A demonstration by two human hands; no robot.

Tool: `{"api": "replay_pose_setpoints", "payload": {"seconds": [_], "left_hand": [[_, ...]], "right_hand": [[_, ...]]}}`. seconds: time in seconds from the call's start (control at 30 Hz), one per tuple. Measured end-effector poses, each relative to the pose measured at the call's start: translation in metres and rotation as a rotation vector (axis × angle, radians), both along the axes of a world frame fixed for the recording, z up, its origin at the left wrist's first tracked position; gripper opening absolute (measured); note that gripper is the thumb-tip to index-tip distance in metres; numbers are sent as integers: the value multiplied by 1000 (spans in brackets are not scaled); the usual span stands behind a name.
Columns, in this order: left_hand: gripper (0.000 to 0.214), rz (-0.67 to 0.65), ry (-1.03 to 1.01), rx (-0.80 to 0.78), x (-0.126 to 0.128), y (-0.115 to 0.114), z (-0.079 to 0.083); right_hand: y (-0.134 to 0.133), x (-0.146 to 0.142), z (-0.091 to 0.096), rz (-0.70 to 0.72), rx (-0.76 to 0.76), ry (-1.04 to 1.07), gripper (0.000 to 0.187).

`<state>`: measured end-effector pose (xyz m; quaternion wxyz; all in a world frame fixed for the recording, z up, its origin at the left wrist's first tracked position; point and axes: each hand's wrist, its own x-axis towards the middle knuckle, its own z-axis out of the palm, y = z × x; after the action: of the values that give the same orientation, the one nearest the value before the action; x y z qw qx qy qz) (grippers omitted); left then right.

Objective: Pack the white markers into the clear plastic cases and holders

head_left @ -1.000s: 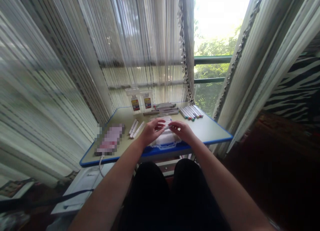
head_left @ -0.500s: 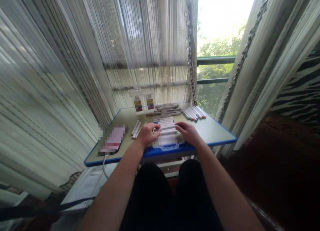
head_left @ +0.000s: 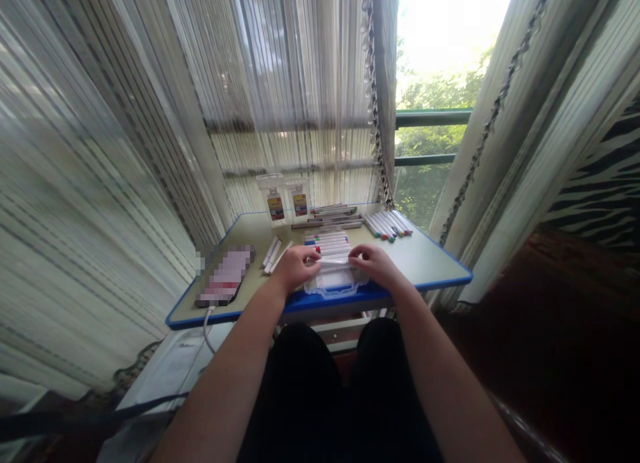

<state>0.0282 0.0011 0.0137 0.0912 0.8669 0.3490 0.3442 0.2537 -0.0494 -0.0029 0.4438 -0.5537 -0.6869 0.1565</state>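
Note:
A clear plastic case (head_left: 331,287) with a blue latch sits at the near edge of the table (head_left: 430,259), and a row of white markers (head_left: 327,243) fills it. My left hand (head_left: 294,266) is at the case's left side and my right hand (head_left: 376,263) at its right side. Both have curled fingers pinching the ends of one white marker (head_left: 336,264) that lies across the case near its front. My forearms reach in from below.
A blurred phone (head_left: 225,283) with a white cable (head_left: 207,321) lies on the left. Loose white markers (head_left: 273,253) lie beside my left hand. Two small packs (head_left: 287,204) stand at the back, with more markers (head_left: 333,216) and a coloured-cap group (head_left: 389,224). Curtains close in on both sides.
My hands have come down from above the case with the marker and now rest low on it. The view has shifted slightly.

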Motion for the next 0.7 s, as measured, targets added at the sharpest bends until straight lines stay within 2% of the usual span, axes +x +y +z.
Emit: {"api": "replay_pose_setpoints", "payload": {"seconds": [0.3, 0.7], "left_hand": [[12, 40, 41, 2, -1, 1, 0], [14, -8, 35, -76, -3, 3, -1]], "right_hand": [[4, 0, -3, 10, 18, -24, 12], [3, 1, -3, 14, -2, -3, 15]]}}
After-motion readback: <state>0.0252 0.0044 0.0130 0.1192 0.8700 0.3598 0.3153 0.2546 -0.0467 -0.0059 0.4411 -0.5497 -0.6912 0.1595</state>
